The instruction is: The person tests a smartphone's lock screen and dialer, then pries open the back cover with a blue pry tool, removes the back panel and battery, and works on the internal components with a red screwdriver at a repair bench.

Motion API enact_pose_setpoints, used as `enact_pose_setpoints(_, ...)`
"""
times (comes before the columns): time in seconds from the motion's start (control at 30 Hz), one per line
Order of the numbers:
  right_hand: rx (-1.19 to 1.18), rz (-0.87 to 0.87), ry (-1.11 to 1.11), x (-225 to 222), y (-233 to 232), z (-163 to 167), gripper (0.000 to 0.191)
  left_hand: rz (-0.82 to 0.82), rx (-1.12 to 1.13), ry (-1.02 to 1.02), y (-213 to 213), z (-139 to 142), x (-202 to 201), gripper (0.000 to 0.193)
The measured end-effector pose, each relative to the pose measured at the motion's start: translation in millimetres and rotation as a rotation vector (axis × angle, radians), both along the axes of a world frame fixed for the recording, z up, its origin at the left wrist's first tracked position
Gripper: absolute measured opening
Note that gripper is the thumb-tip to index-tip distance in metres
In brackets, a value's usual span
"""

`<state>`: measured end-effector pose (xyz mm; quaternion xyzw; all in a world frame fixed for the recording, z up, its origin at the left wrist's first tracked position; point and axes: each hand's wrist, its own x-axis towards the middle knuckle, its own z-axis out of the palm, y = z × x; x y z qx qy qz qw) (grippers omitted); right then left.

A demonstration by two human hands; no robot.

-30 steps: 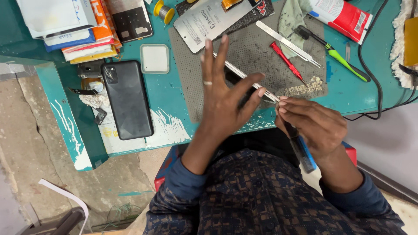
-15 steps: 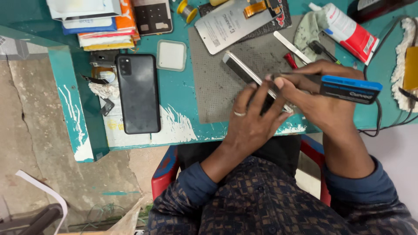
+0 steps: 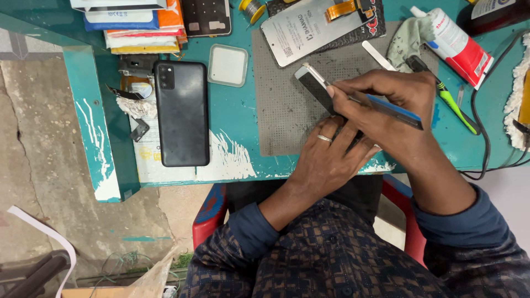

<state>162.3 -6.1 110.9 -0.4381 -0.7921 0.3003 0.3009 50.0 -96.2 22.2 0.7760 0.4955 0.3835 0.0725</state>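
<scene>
The right hand [image 3: 386, 105] presses a blue-handled tool [image 3: 395, 108] against the phone frame [image 3: 316, 84] steadied by the left hand [image 3: 331, 157].

Glossy black plastic phone back [image 3: 182, 113] lies on chipped teal painted wooden table [image 3: 234, 118]. Grey matt dotted rubber mat [image 3: 287, 110] is textured. Smooth blue-handled plastic tool [image 3: 395, 108] is seen.

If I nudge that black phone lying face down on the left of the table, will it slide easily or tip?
The black phone lies flat, back up, so it probably won't tip or roll. Its back looks glossy and it rests partly on a paper sheet, so it would likely slide with a light push. It sits close to the table edge, so a push that way might send it off.
</scene>
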Motion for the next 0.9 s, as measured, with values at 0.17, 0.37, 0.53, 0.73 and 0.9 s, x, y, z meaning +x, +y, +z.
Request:
enact_pose_setpoints(0.17,0.068,0.056,-0.076,-7,-3,14,0.011,0.001,0.011,-0.010,-2,-4,0,0.032)
enact_pose_setpoints(0.37,0.516,0.164,-0.378,-23,-7,27,0.016,-0.097,-0.149,-0.067,-4,-19,2,0.027)
enact_pose_setpoints(0.53,0.375,0.150,-0.304,-20,-3,20,0.011,-0.044,-0.050,0.011,-3,-14,1,0.032)
enact_pose_setpoints(0.73,0.022,-0.015,-0.024,-10,9,2,0.013,-0.006,-0.017,-0.032,1,0,0,0.037)
enact_pose_setpoints(0.9,0.052,0.031,-0.013,-11,14,-2,0.012,0.019,-0.004,0.005,2,3,0,0.041)
